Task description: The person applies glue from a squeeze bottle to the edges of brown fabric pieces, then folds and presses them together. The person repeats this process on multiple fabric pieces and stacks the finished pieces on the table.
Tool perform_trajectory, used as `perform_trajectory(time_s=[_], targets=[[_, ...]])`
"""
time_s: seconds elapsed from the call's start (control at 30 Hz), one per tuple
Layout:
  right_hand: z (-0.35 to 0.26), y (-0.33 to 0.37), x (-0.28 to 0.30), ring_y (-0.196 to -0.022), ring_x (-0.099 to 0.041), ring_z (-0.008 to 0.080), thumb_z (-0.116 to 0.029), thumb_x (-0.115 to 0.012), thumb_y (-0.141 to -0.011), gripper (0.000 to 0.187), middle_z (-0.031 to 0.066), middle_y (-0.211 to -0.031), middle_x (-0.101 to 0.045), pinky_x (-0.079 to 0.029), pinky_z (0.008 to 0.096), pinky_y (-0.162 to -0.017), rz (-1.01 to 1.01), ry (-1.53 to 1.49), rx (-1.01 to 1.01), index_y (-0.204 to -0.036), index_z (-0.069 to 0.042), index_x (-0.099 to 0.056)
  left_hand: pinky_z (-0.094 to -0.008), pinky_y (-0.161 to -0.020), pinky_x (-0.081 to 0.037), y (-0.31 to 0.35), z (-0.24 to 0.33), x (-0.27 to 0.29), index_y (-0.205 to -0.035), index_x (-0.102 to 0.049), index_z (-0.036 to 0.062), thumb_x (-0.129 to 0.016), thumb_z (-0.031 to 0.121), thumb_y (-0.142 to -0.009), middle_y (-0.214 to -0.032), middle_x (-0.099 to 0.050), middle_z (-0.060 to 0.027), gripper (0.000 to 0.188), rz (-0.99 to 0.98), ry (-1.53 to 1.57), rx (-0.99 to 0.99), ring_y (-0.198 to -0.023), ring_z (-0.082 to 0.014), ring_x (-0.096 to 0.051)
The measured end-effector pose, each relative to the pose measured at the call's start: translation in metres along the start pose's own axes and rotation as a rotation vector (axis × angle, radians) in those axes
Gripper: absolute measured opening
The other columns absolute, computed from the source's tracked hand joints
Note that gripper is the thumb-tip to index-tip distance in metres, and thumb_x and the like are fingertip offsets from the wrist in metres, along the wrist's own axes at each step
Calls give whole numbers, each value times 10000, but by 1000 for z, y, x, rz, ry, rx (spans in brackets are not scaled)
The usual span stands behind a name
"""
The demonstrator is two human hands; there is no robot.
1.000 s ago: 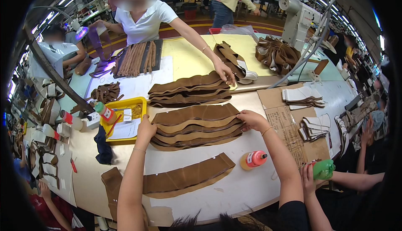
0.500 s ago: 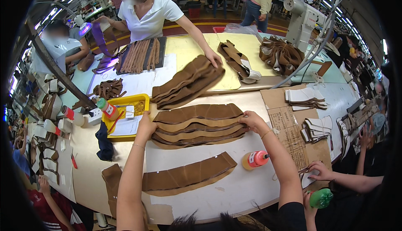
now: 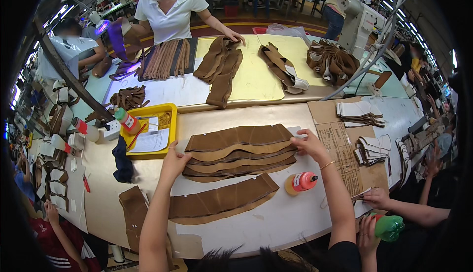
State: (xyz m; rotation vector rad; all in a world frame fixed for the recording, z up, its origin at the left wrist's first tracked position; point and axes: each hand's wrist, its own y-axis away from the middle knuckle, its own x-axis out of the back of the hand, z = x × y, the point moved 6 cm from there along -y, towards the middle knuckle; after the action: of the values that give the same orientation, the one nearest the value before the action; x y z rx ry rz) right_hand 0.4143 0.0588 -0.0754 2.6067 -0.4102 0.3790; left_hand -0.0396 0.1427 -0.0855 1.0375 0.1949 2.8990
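A layered stack of long, curved brown panels (image 3: 240, 147), their edges fanned in rows, lies before me on a white sheet (image 3: 236, 240). At its left end my left hand (image 3: 176, 162) has its fingertips on the edge, thumb raised. My right hand (image 3: 311, 147) pinches the right end between thumb and fingers. Nearer to me, between my forearms, lies another curved brown panel (image 3: 224, 199) with small white tags. A further brown piece (image 3: 135, 213) rests left of it, partly behind my left forearm. A red-capped bottle (image 3: 301, 183) stands by my right forearm.
A yellow tray (image 3: 172, 136) with paper and a green-capped bottle (image 3: 127, 120) is at the left, beside dark cloth (image 3: 121, 161). Cardboard (image 3: 340, 158) and white-and-brown pieces (image 3: 373, 150) lie right. Across, a co-worker's hand (image 3: 233, 35) touches brown strips (image 3: 221, 70). A neighbour holds a green bottle (image 3: 389, 227).
My hands and the stack have shifted slightly right. The co-worker opposite has swung the brown strips back onto the yellow board. The neighbour's green bottle has moved right and tipped.
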Motion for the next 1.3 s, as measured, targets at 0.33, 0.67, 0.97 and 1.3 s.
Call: perform_trajectory(time_s=[0.33, 0.67, 0.97, 1.3], targets=[[-84, 46, 45, -702, -597, 103, -209, -635, -817, 200, 31, -805, -627, -458, 235, -582, -91, 274, 234, -911, -37, -594, -300, -600, -481, 102, -53, 73, -949, -602, -37, -715, 223, -717, -751, -625, -128, 366, -94, -251, 152, -651, -193, -610], [-63, 165, -135, -820, -560, 346, -50, -485, -830, 168, 205, -885, -539, -470, 405, -715, 43, 943, 627, -982, 20, -468, -257, -568, -464, 128, -100, 55, -858, -611, -44, -787, 175, -627, -683, -609, -73, 364, -143, 87, 236, -594, -116, -558], [-9, 142, -136, -792, -563, 322, -34, -514, -787, 287, 177, -914, -529, -466, 401, -668, 260, 1089, 381, -1067, -65, -459, -242, -514, -438, 138, -99, 60, -720, -605, -23, -793, 140, -616, -600, -568, -32, 269, -201, 74, 230, -548, -92, -519], [-143, 174, -88, -822, -566, 320, 39, -514, -759, 324, 151, -878, -541, -458, 412, -748, 104, 650, 710, -1064, -66, -486, -190, -499, -407, 103, -26, 132, -796, -588, 4, -748, 56, -676, -651, -570, 3, 206, -149, 358, 88, -541, -46, -500]])
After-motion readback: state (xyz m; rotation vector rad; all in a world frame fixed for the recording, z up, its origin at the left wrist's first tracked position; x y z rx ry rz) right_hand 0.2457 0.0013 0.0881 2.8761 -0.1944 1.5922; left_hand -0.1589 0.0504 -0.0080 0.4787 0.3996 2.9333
